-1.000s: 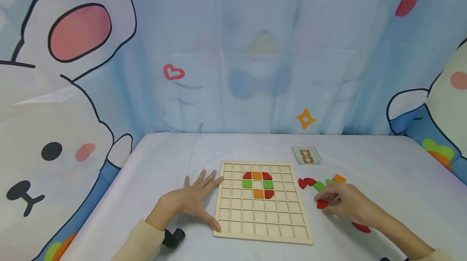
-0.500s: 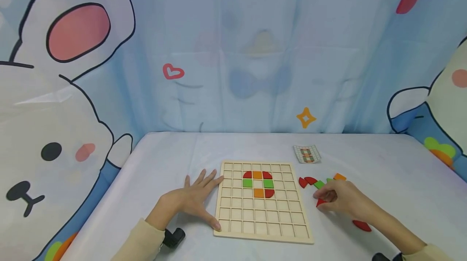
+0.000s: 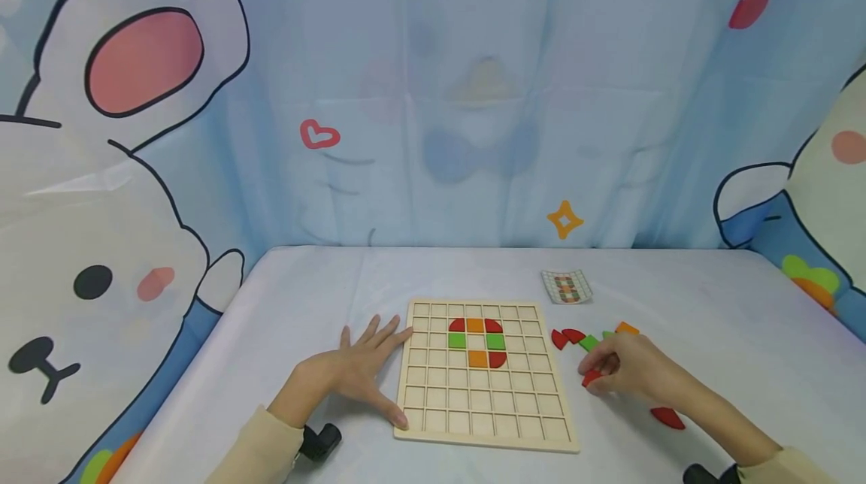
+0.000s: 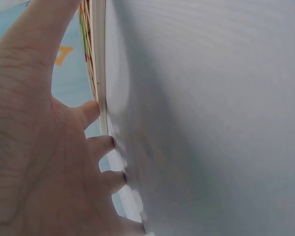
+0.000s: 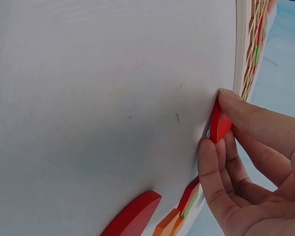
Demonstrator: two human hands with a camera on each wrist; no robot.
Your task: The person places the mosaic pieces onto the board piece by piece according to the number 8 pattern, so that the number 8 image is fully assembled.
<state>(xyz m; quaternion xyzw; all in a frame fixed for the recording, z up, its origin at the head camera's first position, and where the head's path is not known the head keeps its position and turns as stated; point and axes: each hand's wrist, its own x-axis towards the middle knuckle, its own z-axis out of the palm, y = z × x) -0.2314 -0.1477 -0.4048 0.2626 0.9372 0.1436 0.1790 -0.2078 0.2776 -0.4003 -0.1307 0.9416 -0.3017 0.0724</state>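
Observation:
A square wooden grid board (image 3: 480,400) lies on the table, its upper cells holding several red, orange and green pieces. My left hand (image 3: 353,375) is spread at the board's left side, thumb on the near corner and index fingertip at the edge. To the right of the board, my right hand (image 3: 632,369) pinches a red quarter-circle piece (image 5: 221,124) between thumb and fingers, low over the white cloth. In the right wrist view, the fingers cover part of this piece.
Loose red pieces (image 3: 573,335), a green piece (image 3: 588,343) and an orange piece (image 3: 626,328) lie beyond my right hand. Another red piece (image 3: 667,418) lies by the right forearm. A small printed pattern card (image 3: 567,287) sits behind the board's right corner.
The red piece has turned in my right hand's fingers, and the right forearm has shifted slightly left. My left hand stays in place at the board.

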